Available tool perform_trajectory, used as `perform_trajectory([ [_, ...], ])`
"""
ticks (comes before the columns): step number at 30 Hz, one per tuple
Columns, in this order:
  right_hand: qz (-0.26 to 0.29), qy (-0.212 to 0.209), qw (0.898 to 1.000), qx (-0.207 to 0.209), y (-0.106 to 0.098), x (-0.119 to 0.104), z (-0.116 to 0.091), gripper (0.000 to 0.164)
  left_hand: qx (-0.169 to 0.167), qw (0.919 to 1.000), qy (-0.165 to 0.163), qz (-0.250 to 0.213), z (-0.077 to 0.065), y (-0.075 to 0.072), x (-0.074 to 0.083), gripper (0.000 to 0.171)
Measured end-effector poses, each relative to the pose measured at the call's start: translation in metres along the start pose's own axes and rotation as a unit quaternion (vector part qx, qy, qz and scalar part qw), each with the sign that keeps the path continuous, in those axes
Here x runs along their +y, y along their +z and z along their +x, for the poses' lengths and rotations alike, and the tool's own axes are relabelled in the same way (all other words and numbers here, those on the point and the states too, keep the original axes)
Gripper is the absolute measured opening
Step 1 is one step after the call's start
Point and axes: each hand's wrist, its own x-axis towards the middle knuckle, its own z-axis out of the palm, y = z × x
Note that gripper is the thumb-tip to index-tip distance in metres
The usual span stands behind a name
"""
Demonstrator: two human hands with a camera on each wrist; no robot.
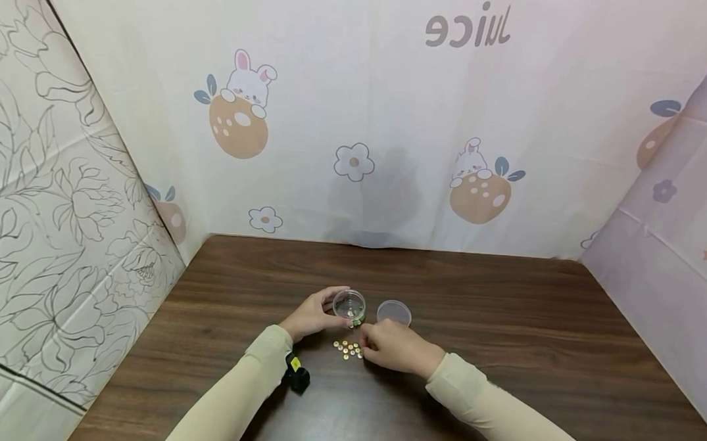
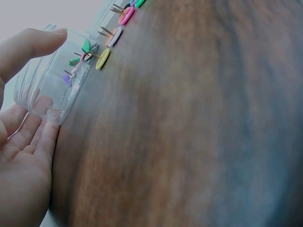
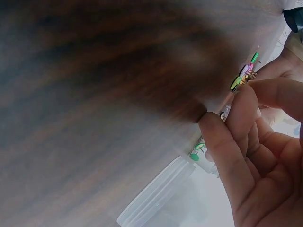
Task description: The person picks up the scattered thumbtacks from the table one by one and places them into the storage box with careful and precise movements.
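My left hand holds a clear round plastic tub by its side, thumb on one side and fingers on the other. A few coloured thumbtacks show inside the tub in the left wrist view. My right hand is at the edge of a small group of loose thumbtacks on the table, fingers bent. In the right wrist view, its fingertips are close to several tacks, pins pointing up from the tabletop. Whether a tack is between those fingers is hidden.
A clear round lid lies just beyond my right hand. The dark wooden table backs onto a printed curtain, with more cloth on both sides. A black and yellow device is at my left wrist.
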Motion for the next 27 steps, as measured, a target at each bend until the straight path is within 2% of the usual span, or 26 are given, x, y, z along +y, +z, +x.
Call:
perform_trajectory([
  [4, -0.007, -0.001, 1.000, 0.001, -0.001, -0.001, 0.000, 0.012, -0.003, 1.0000, 0.000, -0.003, -0.001, 0.000, 0.004, 0.077],
  [11, -0.015, -0.002, 1.000, 0.003, -0.003, -0.003, 0.001, 0.013, -0.010, 0.9999, 0.004, 0.003, -0.009, 0.000, 0.022, 0.074],
  [20, -0.020, 0.002, 1.000, 0.003, -0.001, -0.002, 0.001, 0.014, 0.001, 1.0000, -0.001, 0.002, 0.000, 0.000, 0.001, 0.078],
  [25, -0.021, -0.001, 1.000, 0.004, -0.002, -0.003, 0.000, 0.012, 0.006, 0.9999, 0.001, 0.008, 0.001, 0.000, -0.001, 0.077],
  [27, -0.023, -0.002, 1.000, 0.004, -0.003, -0.003, 0.000, 0.012, 0.007, 0.9999, 0.003, 0.010, -0.001, 0.000, 0.003, 0.076],
])
